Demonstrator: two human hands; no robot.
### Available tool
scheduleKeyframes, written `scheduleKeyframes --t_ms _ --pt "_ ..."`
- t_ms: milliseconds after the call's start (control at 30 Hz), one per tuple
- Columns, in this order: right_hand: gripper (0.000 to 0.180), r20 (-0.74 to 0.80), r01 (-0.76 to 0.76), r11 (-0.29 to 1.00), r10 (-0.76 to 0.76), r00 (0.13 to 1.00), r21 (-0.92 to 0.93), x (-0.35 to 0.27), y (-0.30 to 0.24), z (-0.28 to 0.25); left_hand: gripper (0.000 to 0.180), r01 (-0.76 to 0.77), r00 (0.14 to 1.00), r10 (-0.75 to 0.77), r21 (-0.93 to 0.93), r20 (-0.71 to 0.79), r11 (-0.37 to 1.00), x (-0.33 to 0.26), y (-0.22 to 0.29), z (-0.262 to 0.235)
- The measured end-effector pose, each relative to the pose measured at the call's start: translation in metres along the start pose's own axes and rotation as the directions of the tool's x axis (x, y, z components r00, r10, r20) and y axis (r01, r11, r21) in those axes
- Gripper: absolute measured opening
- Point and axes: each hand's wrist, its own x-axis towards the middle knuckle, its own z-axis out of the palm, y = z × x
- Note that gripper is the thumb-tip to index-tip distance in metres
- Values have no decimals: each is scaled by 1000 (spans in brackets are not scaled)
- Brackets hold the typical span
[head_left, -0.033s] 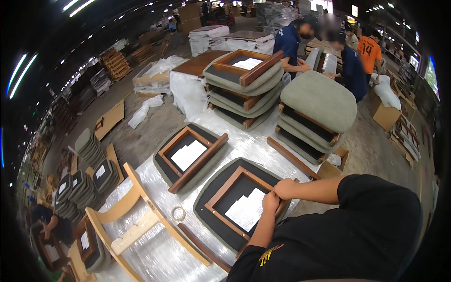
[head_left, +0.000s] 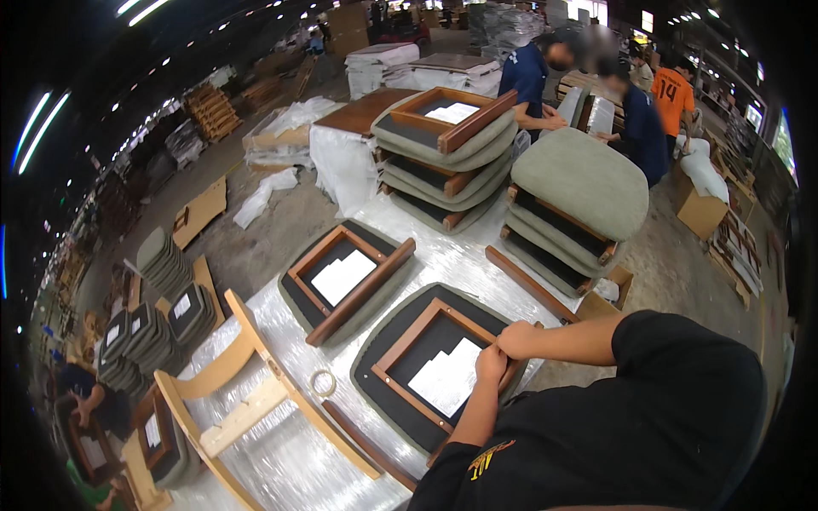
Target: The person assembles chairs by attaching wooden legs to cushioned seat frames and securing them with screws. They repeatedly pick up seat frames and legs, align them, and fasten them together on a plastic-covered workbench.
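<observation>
An upholstered chair seat lies upside down in front of me, grey-green at its edge and black underneath. A brown wooden frame and a white paper sheet are on its underside. My left hand and my right hand meet at the frame's right side, over a brown wooden rail. Both hands are closed with the fingers pressed together; anything between them is hidden. Left of this, a second upturned seat has its own frame, sheet and rail.
Two stacks of seats, a left one and a right one, stand at the plastic-covered table's far end. A pale wooden frame, a tape roll and loose brown rails lie nearer. Several people work beyond and at lower left.
The view has shifted very slightly. My hands stay at the same place on the seat frame.
</observation>
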Motion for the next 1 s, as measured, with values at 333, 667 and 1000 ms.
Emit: scheduleKeyframes --t_ms 333,667,1000 --pt "26 -368 353 863 -217 904 360 -6 -49 5 21 101 916 -249 -422 -314 901 -135 -95 -108" --pt "28 -333 493 791 -384 861 363 30 -160 62 20 257 768 -476 -475 -429 842 -234 -125 -126" --pt "31 -76 541 829 -536 841 145 13 -177 24 35 173 851 -388 -509 -353 843 -223 -129 -133"
